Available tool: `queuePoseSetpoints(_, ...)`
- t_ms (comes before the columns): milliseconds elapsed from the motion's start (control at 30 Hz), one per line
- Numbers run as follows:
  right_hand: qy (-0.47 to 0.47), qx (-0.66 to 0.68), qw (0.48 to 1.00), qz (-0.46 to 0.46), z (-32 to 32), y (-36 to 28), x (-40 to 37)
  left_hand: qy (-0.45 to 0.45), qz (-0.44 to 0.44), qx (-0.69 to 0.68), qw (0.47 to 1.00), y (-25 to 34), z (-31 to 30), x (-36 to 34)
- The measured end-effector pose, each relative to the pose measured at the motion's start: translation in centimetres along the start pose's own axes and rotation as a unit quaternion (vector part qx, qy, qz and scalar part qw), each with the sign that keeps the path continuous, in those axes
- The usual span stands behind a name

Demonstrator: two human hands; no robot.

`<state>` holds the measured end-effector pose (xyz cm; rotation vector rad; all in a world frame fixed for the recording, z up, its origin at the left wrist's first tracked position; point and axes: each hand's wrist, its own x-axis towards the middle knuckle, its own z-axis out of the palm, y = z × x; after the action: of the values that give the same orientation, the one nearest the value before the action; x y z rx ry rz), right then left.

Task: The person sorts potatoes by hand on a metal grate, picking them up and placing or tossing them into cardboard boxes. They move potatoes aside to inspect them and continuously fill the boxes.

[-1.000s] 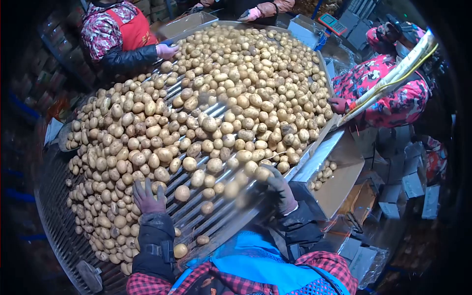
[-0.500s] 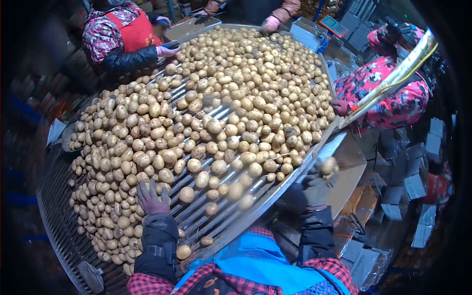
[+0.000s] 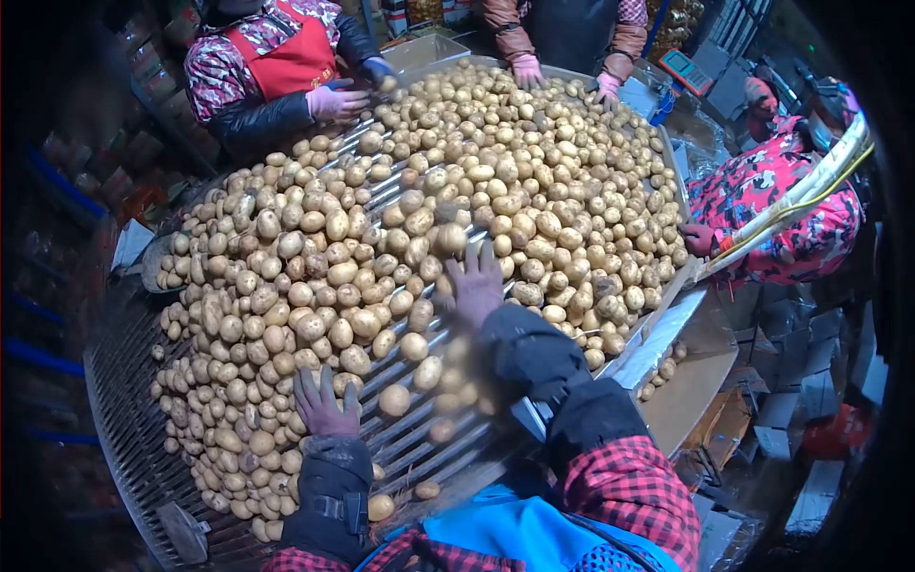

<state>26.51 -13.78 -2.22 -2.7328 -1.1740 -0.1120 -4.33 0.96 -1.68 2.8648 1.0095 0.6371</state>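
Note:
Many potatoes (image 3: 315,324) are heaped over a slatted metal table (image 3: 124,419). My left hand (image 3: 327,402), in a dusty glove, lies at the near edge of the heap, fingers spread against the potatoes. Further forward, near the middle of the table, my right hand (image 3: 477,286) rests palm down with its fingers apart, touching the potatoes beside it. Between my two arms, several potatoes (image 3: 453,381) look blurred above the bare slats. Neither hand is closed round a potato.
Co-workers stand at the far left, the far side and the right, with gloved hands (image 3: 335,101) at the heap's edge. An open cardboard box (image 3: 701,381) with potatoes sits below the table's right rim. A pale post (image 3: 801,200) slants at the right. A scoop (image 3: 181,534) lies near left.
My right hand has moved from beyond the right rim, where it was by a blurred potato, to the middle of the heap, its fingers now spread. The view has shifted slightly.

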Motion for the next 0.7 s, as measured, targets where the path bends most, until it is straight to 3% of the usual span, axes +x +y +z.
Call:
queuePoseSetpoints(100,-0.053,0.024,0.997,0.047,0.6,0.4,4.3,-0.006,-0.002,0.010,1.000,0.2,-0.4,-0.1)
queuePoseSetpoints(200,0.057,0.075,0.994,0.048,-0.2,-0.1,4.0,0.009,-0.002,-0.002,1.000,0.0,0.0,-0.2)
queuePoseSetpoints(267,0.061,0.083,0.993,-0.057,0.2,-0.7,0.1,0.003,-0.014,-0.007,1.000,0.2,-0.4,0.0)
queuePoseSetpoints(400,0.040,0.101,0.983,-0.149,-2.7,-0.7,-2.7,-0.013,-0.022,-0.018,1.000,0.4,-1.1,0.1)
queuePoseSetpoints(467,0.092,0.163,0.980,-0.072,-3.3,0.9,-1.0,-0.016,-0.020,-0.018,1.000,0.4,-1.0,0.1)
queuePoseSetpoints(533,0.166,0.123,0.979,-0.004,-4.7,1.9,2.3,-0.011,-0.022,-0.010,1.000,0.4,-0.8,0.0)
queuePoseSetpoints(633,0.137,0.068,0.987,0.055,-3.0,3.7,7.6,-0.007,-0.010,-0.013,1.000,0.4,-1.0,0.1)
queuePoseSetpoints(700,0.033,0.051,0.996,0.058,-1.8,5.3,10.0,-0.013,-0.012,-0.013,1.000,0.3,-1.1,0.1)
